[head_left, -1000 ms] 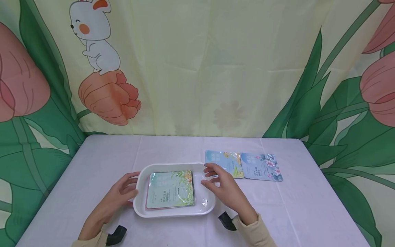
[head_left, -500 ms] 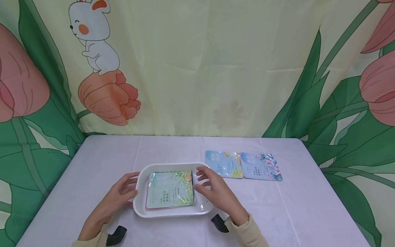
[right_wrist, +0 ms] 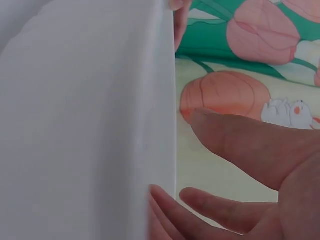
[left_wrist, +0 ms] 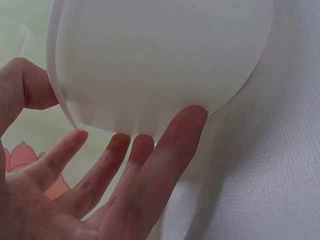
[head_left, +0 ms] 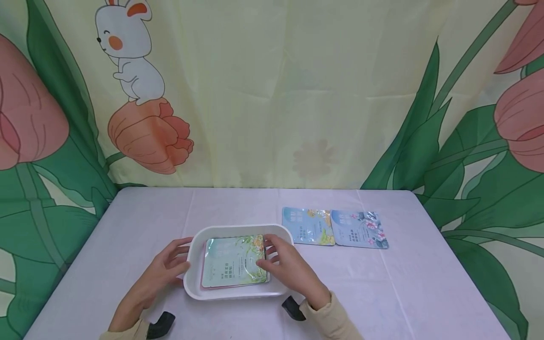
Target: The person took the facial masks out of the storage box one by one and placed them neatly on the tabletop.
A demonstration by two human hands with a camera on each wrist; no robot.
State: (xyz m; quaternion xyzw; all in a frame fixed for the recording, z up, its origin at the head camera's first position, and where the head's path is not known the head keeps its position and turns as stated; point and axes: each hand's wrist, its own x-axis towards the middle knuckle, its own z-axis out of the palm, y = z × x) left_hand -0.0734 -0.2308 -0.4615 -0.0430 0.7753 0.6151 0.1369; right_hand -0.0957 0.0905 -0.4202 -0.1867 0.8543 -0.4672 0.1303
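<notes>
If the right hand closes off-centre, the slick-looking surface of the pale green, rectangular glossy packet could slip or buckle. A knuckle catching the white, round-cornered, shallow tray could also skid it over the white tablecloth. The right thumb and fingers stand parted around the packet's right edge; whether they touch it I cannot tell. The left hand has loosely bent fingers, tips against the tray's left end. The packet lies flat inside the tray, lower centre of the frame, with leafy print at right, dark lettering, and a pink edge peeking from underneath.
</notes>
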